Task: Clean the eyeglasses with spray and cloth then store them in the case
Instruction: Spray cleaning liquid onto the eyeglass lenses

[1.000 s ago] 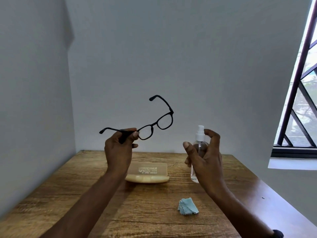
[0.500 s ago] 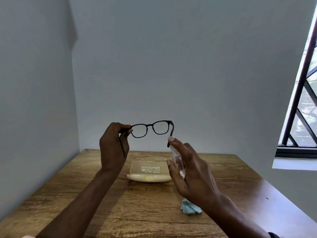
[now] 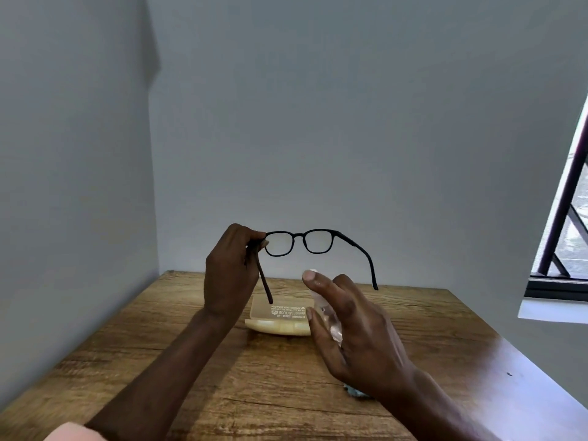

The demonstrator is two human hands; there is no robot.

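My left hand (image 3: 230, 272) pinches the black eyeglasses (image 3: 300, 241) at the left hinge and holds them up above the table, lenses facing away, both arms unfolded towards me. My right hand (image 3: 356, 329) grips the clear spray bottle (image 3: 331, 319) just below the right lens, with the index finger on its white top; my palm hides most of the bottle. The cream glasses case (image 3: 280, 316) lies on the wooden table (image 3: 222, 377) behind my hands. A corner of the blue cloth (image 3: 354, 393) shows under my right wrist.
Grey walls close the table in at the back and on the left. A barred window (image 3: 566, 243) with a white sill stands at the right. A pink sleeve edge (image 3: 73, 432) shows at the bottom left.
The glasses have turned so the right arm now swings out towards me. My right hand has tilted the bottle and brought it under the lenses. The cloth is now mostly hidden.
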